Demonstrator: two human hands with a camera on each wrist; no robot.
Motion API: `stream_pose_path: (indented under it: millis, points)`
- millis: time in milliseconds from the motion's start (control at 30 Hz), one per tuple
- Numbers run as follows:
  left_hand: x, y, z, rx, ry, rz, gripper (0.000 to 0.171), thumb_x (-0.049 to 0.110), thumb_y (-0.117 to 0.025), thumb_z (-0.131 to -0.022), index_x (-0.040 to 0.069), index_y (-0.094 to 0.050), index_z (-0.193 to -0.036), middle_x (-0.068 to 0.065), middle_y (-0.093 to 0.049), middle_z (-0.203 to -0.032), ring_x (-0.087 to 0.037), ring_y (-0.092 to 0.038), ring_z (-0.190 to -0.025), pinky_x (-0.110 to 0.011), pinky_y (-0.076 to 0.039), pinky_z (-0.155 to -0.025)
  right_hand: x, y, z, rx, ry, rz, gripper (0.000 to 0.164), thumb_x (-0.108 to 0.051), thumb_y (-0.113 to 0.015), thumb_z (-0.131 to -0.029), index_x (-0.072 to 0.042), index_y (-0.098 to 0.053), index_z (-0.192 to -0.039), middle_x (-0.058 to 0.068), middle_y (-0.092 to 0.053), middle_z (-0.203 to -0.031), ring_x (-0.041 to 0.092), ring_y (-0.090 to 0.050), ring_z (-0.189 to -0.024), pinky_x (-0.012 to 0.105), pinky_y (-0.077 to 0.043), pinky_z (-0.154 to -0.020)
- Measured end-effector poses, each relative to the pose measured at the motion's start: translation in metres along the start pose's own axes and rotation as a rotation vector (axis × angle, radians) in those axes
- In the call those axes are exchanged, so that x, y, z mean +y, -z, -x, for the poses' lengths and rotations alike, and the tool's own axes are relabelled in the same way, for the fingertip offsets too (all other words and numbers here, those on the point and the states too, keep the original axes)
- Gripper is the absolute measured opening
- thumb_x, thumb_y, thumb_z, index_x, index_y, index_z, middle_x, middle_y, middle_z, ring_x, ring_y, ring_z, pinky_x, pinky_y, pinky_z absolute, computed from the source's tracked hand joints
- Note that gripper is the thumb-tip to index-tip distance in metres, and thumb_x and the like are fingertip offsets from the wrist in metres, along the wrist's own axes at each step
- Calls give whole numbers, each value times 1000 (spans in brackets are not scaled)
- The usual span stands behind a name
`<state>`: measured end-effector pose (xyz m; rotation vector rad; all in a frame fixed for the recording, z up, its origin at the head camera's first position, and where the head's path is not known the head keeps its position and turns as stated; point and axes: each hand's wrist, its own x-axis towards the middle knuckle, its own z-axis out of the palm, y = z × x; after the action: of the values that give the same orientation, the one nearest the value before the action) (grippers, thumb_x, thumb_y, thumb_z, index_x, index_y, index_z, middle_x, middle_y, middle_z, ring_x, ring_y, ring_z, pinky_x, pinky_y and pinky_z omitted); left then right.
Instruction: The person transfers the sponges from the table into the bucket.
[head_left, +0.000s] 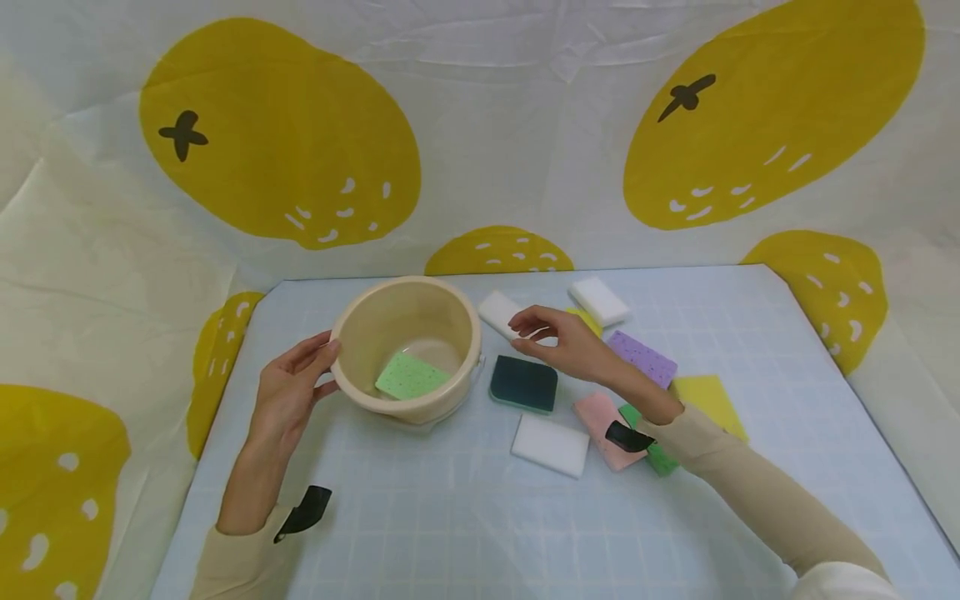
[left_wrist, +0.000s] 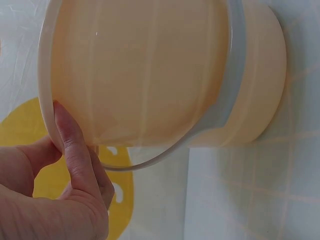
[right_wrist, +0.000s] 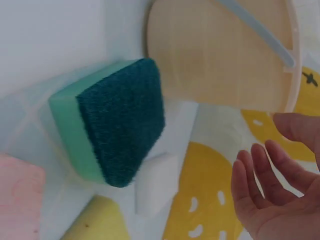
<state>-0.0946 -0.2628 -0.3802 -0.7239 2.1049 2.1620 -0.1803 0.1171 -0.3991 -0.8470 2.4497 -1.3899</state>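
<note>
A cream plastic bucket point(head_left: 465, 333) stands upright on the left of the table, a light green sponge point(head_left: 411, 377) lying inside on its bottom. My left hand point(head_left: 288, 387) pinches the bucket's rim on its left side, the thumb and fingers on either side of the wall in the left wrist view. To the right of the bucket, my right hand point(head_left: 566, 340) hovers with loosely bent fingers and nothing between them. It overlaps a white sponge point(head_left: 498, 312) in the head view. Below it lies a green sponge with a dark scouring face point(right_wrist: 122, 120).
Around the right forearm lie a purple sponge point(head_left: 643, 358), a pink sponge point(head_left: 606, 429), a yellow sponge point(head_left: 708, 400) and a green one point(head_left: 662, 460). White sponges lie at the back point(head_left: 600, 300) and front point(head_left: 551, 444). The bucket's grey handle point(left_wrist: 235, 65) hangs down its side.
</note>
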Motion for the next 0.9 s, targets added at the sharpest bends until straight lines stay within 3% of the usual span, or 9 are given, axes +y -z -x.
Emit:
stream_pose_path:
  millis: [367,567,900]
  points:
    - [-1,0,0,6,14,10,75,45,-81,-84,11,-57,-147,-1,-65,-129,-12,-65,-101,-23,-59,-83,32,-16,8,8,7,-25,32,-11,-72,-98,5,-64,-124,25,-66,-122,40,-64,-112,51,-55,-99]
    - [-2,-1,-1,4,5,27,74,43,-82,-84,9,-57,-146,2,-67,-123,-11,-65,-98,-23,-59,-82,42,-18,11,-39,14,1,35,-9,-72,-97,9,-61,-126,26,-65,-123,42,-62,-114,55,-53,-99]
    - [-1,-1,-2,6,8,21,74,44,-81,-84,11,-57,-146,-2,-65,-130,-12,-65,-101,-23,-59,-83,55,-23,18,-123,-44,80,43,-11,-73,-97,10,-59,-132,25,-63,-128,40,-62,-116,54,-52,-102]
